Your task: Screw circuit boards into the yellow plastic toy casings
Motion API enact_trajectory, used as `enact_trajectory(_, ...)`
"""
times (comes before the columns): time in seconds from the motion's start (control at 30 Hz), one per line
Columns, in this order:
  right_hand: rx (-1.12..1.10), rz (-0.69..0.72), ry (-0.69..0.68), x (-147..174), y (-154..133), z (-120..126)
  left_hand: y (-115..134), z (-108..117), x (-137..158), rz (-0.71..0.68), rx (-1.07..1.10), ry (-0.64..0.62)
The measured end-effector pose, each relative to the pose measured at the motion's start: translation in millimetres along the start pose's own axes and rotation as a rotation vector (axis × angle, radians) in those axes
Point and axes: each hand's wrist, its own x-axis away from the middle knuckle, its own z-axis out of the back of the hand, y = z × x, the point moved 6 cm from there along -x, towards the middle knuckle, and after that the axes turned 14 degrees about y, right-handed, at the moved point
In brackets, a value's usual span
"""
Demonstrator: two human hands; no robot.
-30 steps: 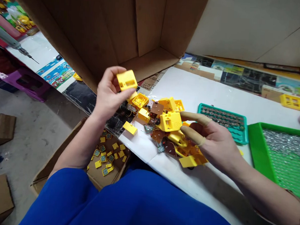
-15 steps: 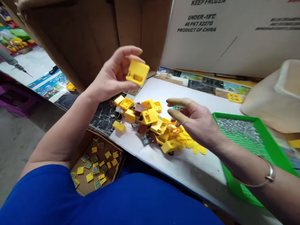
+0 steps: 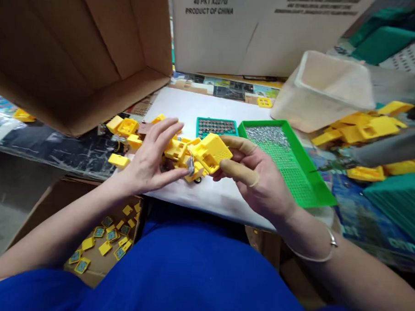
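Note:
My right hand (image 3: 251, 169), with covers on its thumb and forefinger, grips a yellow plastic housing (image 3: 216, 151) by its right side, the hollow part facing left and down. Opposite it, my left hand (image 3: 152, 160) has its fingers stretched and apart over a pile of yellow housings (image 3: 175, 149). Close to the left thumb tip is a small grey piece (image 3: 190, 166); whether the thumb touches it I cannot tell. Part of the pile is hidden behind my left hand. A loose yellow piece (image 3: 118, 161) lies left of that hand.
Behind the hands sits a teal tray of small round parts (image 3: 217, 127). Right of it is a green tray (image 3: 324, 192) with silvery screws. A whitish tub (image 3: 320, 96) and a screwdriver (image 3: 372, 151) are farther right. An open carton (image 3: 103, 96) stands left; a lower box (image 3: 50, 203) holds yellow pieces.
My left hand, which held up a yellow housing, has come down to the pile and opened. My right hand, free before, now holds a yellow housing. The view has swung right.

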Motion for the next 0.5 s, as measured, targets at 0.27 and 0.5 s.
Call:
enact_trajectory(0.27, -0.075, -0.044, 0.218, 43.7, 30.2, 43.4, -17.7, -46.2, 39.5, 0.046, -0.120, -0.029)
enact_trajectory(0.5, -0.169, -0.116, 0.278, 53.0, 45.5, 52.9, -55.8, -31.6, 14.1, 0.274, -0.070, -0.067)
